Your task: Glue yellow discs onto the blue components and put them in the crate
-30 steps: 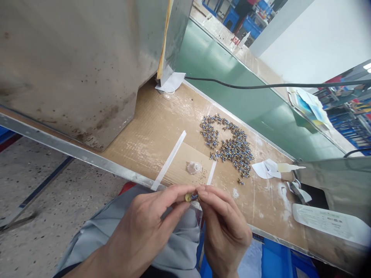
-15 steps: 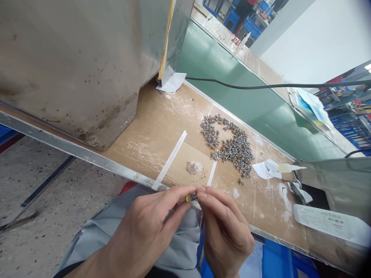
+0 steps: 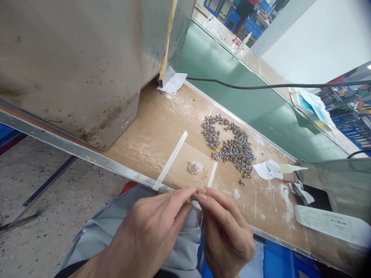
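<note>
Both hands meet at the front edge of the table, fingertips pinched together. Between them is a small brass-and-blue part [image 3: 189,200], mostly hidden by the fingers. My left hand [image 3: 156,220] is closed on its left end, thumb and forefinger pressed together. My right hand [image 3: 224,227] pinches at the other end of the same part, its fingertips touching those of the left. Just beyond the hands, a small clear plastic cup [image 3: 195,167] rests on a cardboard sheet [image 3: 176,170], with tiny specks scattered to its right. Farther back lies a loose pile of similar small brass-and-blue parts [image 3: 239,150].
A large stained metal box [image 3: 72,69] stands at the left. White paper [image 3: 266,170] and a pale nozzle bottle [image 3: 290,168] lie to the right, near a white plastic bottle [image 3: 330,224]. A black cable [image 3: 246,87] crosses behind; a blue crate [image 3: 275,258] is below the table.
The small part's yellow end has turned and sunk further behind my left fingers. Both hands stay almost in place; the view has shifted very slightly.
</note>
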`<state>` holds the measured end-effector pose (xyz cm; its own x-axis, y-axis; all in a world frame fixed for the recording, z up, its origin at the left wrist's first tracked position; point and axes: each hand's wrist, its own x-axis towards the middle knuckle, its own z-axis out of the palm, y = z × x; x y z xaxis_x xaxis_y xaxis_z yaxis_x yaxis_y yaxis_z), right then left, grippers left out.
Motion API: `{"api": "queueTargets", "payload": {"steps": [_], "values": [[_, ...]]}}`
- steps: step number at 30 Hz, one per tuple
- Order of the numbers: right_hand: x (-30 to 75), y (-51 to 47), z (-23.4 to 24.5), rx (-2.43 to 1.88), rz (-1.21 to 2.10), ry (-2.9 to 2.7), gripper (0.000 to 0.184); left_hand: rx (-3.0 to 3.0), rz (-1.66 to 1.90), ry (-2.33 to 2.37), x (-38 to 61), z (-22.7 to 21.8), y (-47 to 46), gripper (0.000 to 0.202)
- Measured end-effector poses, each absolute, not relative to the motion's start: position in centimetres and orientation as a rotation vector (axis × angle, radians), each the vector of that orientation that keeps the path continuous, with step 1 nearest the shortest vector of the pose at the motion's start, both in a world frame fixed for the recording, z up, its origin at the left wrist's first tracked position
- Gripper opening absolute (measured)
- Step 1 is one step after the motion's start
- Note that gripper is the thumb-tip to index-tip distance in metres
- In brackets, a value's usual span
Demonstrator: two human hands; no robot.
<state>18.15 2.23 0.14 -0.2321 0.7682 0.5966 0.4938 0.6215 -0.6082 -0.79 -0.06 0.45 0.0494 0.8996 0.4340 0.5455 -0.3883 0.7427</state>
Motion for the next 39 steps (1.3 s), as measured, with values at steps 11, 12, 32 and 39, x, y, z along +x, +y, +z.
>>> {"api": "queueTargets", "payload": {"steps": [11,12,32,39], "values": [[18.6,1.6,-0.5,-1.006,0.322,-1.931,0.05,1.99,1.245,1.468,-0.5,0.6,-0.3,0.022],[18.6,1.5,-0.5,-1.009,0.305,-1.931,0.051,1.987,1.247,1.47,-0.6,0.6,-0.3,0.022],[18.0,0.7,-0.6,-0.96,0.129,-1.927,0.051,1.823,1.265,1.486,-0.2,1.0,-0.4,0.024],[18.0,0.1,-0.9,-0.969,0.15,-1.958,0.046,1.787,1.25,1.511,-0.1,1.5,-0.3,0.026]]}}
